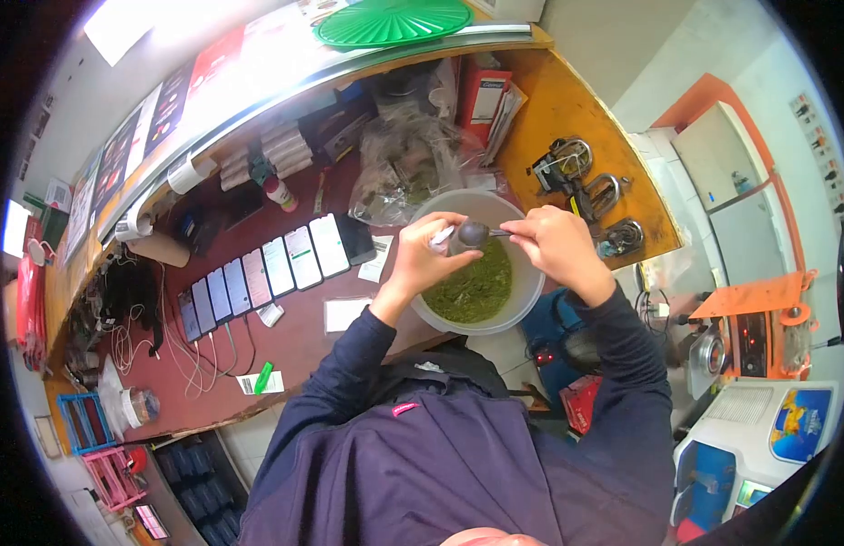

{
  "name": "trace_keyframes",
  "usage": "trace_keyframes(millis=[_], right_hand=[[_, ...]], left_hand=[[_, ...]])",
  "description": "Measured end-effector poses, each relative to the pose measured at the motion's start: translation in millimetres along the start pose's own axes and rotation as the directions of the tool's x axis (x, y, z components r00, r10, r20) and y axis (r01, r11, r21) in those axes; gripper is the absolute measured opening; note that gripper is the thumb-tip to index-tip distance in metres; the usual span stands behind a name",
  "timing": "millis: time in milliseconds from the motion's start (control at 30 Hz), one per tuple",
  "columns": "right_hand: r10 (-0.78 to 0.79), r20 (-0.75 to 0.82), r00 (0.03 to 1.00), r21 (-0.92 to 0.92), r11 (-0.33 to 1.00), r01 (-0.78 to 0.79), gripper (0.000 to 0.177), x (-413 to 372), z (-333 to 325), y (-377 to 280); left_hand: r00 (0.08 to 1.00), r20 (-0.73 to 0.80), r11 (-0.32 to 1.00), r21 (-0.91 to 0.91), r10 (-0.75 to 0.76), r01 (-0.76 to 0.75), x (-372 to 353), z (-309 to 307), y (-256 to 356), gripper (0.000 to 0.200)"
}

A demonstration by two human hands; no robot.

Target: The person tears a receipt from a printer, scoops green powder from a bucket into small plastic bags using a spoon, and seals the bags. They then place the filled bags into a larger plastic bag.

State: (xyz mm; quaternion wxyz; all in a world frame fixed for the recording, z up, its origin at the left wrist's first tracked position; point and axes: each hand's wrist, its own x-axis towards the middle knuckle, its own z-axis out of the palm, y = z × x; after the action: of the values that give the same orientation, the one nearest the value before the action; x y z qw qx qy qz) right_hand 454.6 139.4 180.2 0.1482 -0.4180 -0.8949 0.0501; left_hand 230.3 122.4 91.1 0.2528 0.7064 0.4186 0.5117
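Note:
A white round tub holds loose green crushed leaf. Over it, my right hand pinches the handle of a metal spoon, whose bowl points left toward my other hand. My left hand curls its fingers and thumb around a small see-through plastic bag, close beside the spoon's bowl. The bag is mostly hidden by the fingers.
Several phones stand in a row on the dark red desk, with white cables in front. A large clear plastic bag lies behind the tub. Padlocks rest on the wooden side panel. An orange machine stands at right.

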Motion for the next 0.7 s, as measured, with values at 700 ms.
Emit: trace_keyframes(millis=[700], right_hand=[[0.406,-0.025,0.913,0.953,0.286,-0.101,0.02,-11,75,-34]], left_hand=[[0.916,-0.068,0.694,-0.675,-0.394,0.249,-9,-9,3,0.045]])
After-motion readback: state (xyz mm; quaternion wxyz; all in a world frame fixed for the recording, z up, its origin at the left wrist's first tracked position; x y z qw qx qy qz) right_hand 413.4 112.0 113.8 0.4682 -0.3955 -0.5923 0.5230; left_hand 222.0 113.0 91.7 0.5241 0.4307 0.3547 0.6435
